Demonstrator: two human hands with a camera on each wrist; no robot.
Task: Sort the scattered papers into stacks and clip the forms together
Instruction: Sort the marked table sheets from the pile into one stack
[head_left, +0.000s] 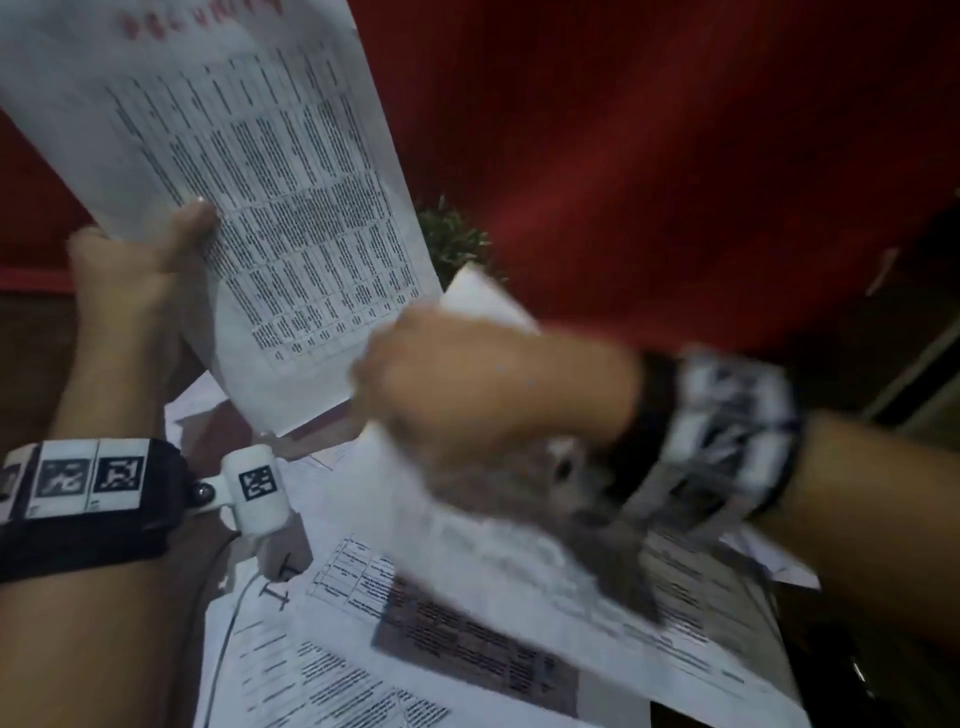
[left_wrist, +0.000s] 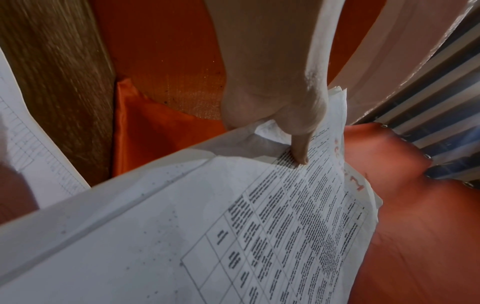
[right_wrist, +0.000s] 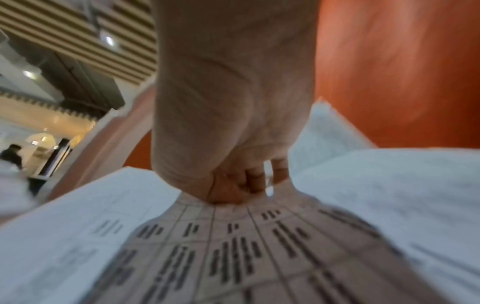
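Observation:
My left hand (head_left: 140, 270) holds up a sheaf of printed forms (head_left: 249, 171) with red writing along the top edge; the thumb lies on the front and the fingers are hidden behind. In the left wrist view that thumb (left_wrist: 298, 148) presses on the forms' table print (left_wrist: 272, 226). My right hand (head_left: 467, 384), blurred, grips another printed sheet (head_left: 519, 561) that bends down from the fist. In the right wrist view the curled fingers (right_wrist: 249, 181) pinch this sheet (right_wrist: 233, 246) by its edge. No clip is in view.
More printed papers (head_left: 332, 675) lie scattered and overlapping on the table below both hands. A red cloth (head_left: 675, 156) hangs behind, with a small green plant (head_left: 452, 239) in front of it. A wooden surface (left_wrist: 57, 82) shows at the left. A person (right_wrist: 11, 156) stands far off.

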